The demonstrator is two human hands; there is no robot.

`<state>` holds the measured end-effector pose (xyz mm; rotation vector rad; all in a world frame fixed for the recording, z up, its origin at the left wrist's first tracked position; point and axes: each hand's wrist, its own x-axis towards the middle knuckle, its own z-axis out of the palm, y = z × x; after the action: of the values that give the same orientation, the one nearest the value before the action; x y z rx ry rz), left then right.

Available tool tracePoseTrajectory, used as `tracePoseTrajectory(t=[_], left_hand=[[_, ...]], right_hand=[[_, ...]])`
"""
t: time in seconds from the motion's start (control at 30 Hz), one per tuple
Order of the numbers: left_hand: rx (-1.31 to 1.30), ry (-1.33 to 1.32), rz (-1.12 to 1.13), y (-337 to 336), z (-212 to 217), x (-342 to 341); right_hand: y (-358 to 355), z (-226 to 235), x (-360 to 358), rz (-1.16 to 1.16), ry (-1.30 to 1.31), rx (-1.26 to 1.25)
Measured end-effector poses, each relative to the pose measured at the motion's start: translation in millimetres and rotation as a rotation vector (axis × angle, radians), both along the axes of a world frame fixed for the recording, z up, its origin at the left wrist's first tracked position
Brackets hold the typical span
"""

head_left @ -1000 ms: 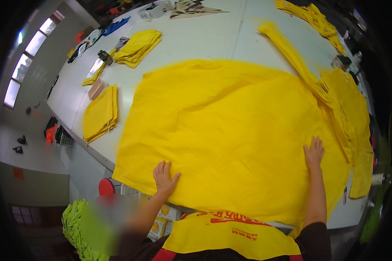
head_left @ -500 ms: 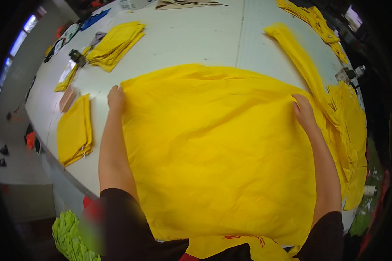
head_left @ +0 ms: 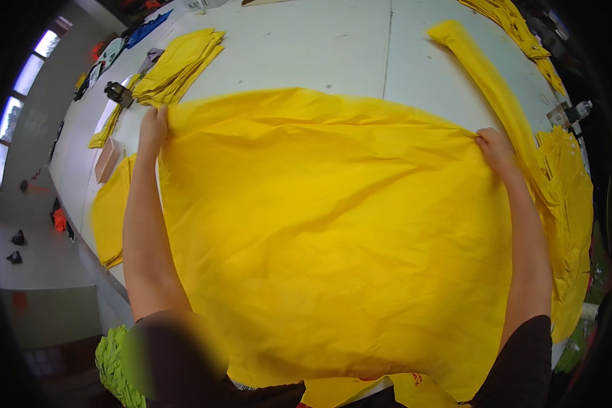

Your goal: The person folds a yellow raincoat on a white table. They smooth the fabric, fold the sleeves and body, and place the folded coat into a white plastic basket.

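A large piece of yellow fabric (head_left: pixel 333 231) spreads across the table before me, wrinkled in its middle and hanging toward my body at the near side. My left hand (head_left: pixel 154 129) grips its far left corner, fingers closed on the cloth. At the far right corner, my right hand (head_left: pixel 498 151) pinches the edge. Between the hands the far edge bows slightly upward. Just beyond my left hand sits a small black device (head_left: pixel 119 94). Part of a folded yellow stack (head_left: pixel 112 211) is hidden behind my left forearm.
Another folded yellow pile (head_left: pixel 180 64) lies at the far left, near a pink box (head_left: pixel 107 161). Along the right run a long yellow strip (head_left: pixel 479 78) and bunched yellow cloth (head_left: pixel 570 204). Lime-green fabric (head_left: pixel 115 364) is low at left. The white table (head_left: pixel 306 51) extends beyond.
Both hands have moved outward and away from me, drawing the yellow fabric wider. My right hand's fingers, looser before, now close on the edge.
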<state>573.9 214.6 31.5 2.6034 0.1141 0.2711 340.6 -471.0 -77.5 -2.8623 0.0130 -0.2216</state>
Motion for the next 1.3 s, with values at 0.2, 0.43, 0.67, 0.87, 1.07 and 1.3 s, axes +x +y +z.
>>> tracePoseTrajectory(t=[0.2, 0.43, 0.67, 0.87, 1.07, 1.3], left_hand=[[-0.305, 0.235, 0.036, -20.8, 133.5, -29.7], [-1.233, 0.441, -0.23, 28.4, 14.9, -121.1], [-0.425, 0.371, -0.018, 24.5, 38.3, -160.6], [-0.234, 0.209, -0.245, -15.2, 122.2, -194.2], [0.129, 0.248, -0.39, -5.9, 163.2, -208.6], [0.29, -0.63, -0.304, 2.1, 319.2, -170.4]], right_hand=[[-7.7, 16.9, -11.1, -0.138, -0.08, 0.273], [8.7, 13.7, -17.0, -0.18, -0.126, 0.166], [12.6, 29.3, -16.3, -0.189, -0.067, 0.189], [1.7, 23.7, -19.2, -0.201, -0.133, 0.212], [-1.3, 24.0, -20.0, -0.199, -0.129, 0.258], [-54.8, 47.9, -15.1, 0.049, -0.146, 0.791]])
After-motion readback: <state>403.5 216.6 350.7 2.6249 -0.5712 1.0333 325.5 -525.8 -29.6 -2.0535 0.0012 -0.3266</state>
